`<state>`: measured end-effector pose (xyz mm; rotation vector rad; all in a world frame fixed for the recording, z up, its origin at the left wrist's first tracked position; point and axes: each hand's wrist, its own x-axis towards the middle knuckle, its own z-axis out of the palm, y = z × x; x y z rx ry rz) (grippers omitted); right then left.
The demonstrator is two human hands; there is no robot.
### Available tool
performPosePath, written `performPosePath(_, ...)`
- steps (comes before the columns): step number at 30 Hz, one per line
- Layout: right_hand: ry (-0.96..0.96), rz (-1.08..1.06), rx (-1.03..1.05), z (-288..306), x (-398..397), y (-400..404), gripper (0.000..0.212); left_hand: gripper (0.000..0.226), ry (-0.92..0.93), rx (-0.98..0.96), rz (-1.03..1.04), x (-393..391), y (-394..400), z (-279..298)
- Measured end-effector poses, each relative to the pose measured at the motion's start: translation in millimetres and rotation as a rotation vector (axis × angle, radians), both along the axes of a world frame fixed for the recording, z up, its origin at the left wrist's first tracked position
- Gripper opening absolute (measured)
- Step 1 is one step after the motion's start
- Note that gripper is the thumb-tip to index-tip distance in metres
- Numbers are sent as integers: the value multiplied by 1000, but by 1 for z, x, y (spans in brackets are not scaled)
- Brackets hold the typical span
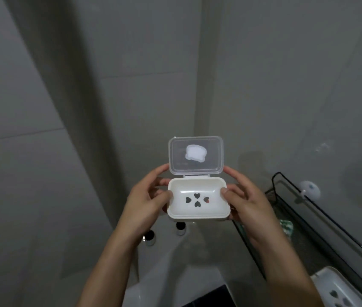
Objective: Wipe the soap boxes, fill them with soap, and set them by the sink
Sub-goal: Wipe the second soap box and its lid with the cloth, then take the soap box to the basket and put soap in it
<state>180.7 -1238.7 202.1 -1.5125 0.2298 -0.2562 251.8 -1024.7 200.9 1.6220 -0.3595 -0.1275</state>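
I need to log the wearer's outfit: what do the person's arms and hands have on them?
Nothing that shows: the left hand and right hand are bare, with no gloves, rings or watch visible. Both forearms are uncovered down to the frame edge, no sleeve in view.

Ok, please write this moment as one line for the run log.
left hand: holds soap box | right hand: holds it too | lid: open, upright | soap: none inside | second soap box: on wire rack

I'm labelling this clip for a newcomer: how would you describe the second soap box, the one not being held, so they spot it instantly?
Start at the black wire rack along the right wall and follow it to the frame's bottom right corner. The second soap box sits there, white with heart-shaped holes, cut off by the edge, and untouched by either hand.
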Motion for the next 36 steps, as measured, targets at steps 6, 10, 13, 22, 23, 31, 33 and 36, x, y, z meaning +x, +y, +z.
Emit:
performPosePath(6, -5, 163, -27, 4, 16, 59, 47, 64, 34, -63, 128, -17, 68, 2)
performPosePath(10, -16, 251, -35, 3, 23, 112, 48, 65, 36, -55, 243, -29, 121, 2)
performPosePath(13, -13, 306, -33, 2, 25, 159, 49, 65, 38, -43, 334, -41, 169, -1)
performPosePath(22, 3, 477, -64, -10, 14, 312, 52, 67, 58, -29, 546, -99, 320, -9)
performPosePath(23, 2, 503, -70, -13, 13, 329, 52, 68, 61, -27, 575, -107, 336, -11)
performPosePath(31, -14, 787, -137, -26, -1, 461, 54, 68, 89, 15, 870, -184, 447, -22)
performPosePath(33, -9, 877, -135, -29, -4, 495, 54, 69, 98, -4, 963, -203, 471, -26)
performPosePath(36, -10, 1014, -149, -33, -10, 545, 54, 70, 102, 13, 1089, -234, 501, -30)
